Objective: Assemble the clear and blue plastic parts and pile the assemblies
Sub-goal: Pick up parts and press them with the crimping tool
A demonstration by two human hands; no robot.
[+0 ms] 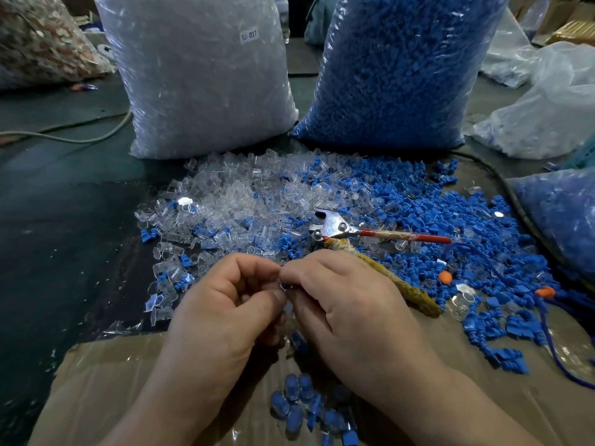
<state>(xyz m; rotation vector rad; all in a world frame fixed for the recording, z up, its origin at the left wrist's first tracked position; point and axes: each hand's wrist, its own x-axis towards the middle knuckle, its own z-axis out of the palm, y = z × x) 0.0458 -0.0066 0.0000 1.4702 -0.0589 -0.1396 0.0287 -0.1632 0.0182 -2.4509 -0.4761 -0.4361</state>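
My left hand point(231, 294) and my right hand point(341, 297) meet fingertip to fingertip above the cardboard point(106, 381). Between them they pinch a small clear and blue part point(285, 286), mostly hidden by the fingers. Which piece each hand holds is not visible. Loose clear caps point(225, 201) lie heaped beyond my left hand. Loose blue plugs point(450, 220) spread beyond my right hand. A small pile of joined clear-and-blue assemblies point(299, 403) lies on the cardboard below my wrists.
A tall bag of clear parts point(199, 75) and a tall bag of blue parts point(396, 75) stand at the back. Metal pliers with a red handle point(354, 230) and a wrapped handle point(386, 281) lie on the parts. Another bag of blue parts point(566, 220) sits right.
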